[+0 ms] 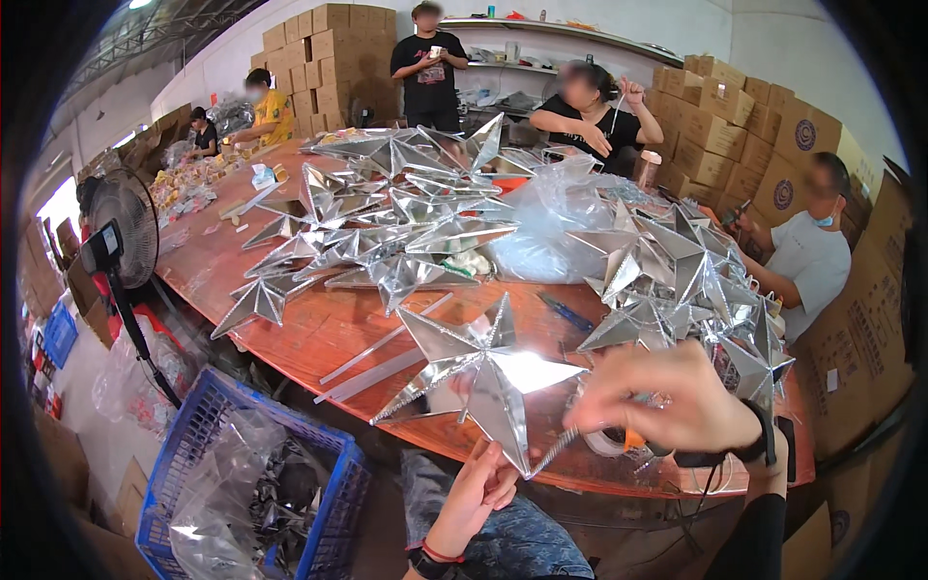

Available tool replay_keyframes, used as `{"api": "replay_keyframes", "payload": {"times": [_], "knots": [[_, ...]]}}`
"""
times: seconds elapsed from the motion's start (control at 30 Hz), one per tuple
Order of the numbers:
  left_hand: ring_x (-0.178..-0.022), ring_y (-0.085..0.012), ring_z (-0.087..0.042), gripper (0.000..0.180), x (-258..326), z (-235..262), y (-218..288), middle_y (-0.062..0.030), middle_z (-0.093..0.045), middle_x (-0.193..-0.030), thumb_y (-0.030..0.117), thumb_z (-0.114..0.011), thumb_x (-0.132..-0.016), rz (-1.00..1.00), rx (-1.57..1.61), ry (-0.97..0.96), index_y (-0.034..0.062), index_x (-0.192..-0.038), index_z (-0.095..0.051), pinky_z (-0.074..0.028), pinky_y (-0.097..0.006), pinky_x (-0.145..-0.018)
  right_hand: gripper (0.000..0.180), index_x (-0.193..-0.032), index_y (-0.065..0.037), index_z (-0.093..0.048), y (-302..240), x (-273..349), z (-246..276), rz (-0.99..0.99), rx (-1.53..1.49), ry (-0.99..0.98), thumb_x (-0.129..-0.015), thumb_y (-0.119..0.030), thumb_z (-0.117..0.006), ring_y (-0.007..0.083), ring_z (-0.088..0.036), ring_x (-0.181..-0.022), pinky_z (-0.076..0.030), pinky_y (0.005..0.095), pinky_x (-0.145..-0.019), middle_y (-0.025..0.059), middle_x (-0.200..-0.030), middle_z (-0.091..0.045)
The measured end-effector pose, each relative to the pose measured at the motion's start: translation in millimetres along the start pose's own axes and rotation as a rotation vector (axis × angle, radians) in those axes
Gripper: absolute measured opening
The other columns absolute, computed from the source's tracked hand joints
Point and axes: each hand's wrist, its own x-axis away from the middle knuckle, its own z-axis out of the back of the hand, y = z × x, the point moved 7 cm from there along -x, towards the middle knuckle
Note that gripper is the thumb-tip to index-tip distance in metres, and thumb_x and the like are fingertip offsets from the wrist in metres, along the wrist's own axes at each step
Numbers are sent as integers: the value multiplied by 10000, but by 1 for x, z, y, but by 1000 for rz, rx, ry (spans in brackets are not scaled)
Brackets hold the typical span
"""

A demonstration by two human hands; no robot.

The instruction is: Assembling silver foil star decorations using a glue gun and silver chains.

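Note:
A shiny silver five-pointed star [502, 401] with beaded trim along its edges stands in front of me over the table's near edge. My left hand [476, 495] grips it by its lower point, fingers closed. From that lower tip a thin beaded strand [554, 450] runs up to the right. The strand's other end goes into the pinched fingers of my right hand [667, 396], which is slightly blurred. Just beyond that hand lies a pile of similar silver stars [667, 261]. Part of the star's left-hand underside is in shadow.
More silver stars [387, 222] cover the wooden table [280, 333], beside a clear plastic bag [546, 217]. Clear strips [372, 372], pliers [565, 311] and a tape roll [607, 443] lie nearby. A blue crate [208, 406] and a fan [126, 227] stand left. Several people work around the table.

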Motion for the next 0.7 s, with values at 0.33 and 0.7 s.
{"api": "replay_keyframes", "payload": {"times": [0.33,0.7], "knots": [[-406,-8,-280,297,0,-6,4,-177,-566,-1135,291,-299,-984,13,-76,40,126,-1216,-385,-267,-146,-375,131,-933,-15,-568,106,-42,-21,-139,-113,126,-833,-91,-607,128,-606,-737,-491,272,-653,62,-879,-587],[-523,-29,-350,243,35,13,19,-33,-500,-807,107,-491,-916,-150,-286,318,49,-1144,-429,-349,-193,-486,112,-941,-22,-573,135,-45,-45,-148,-155,85,-844,-70,-599,112,-570,-755,-476,240,-685,55,-935,-550]]}}
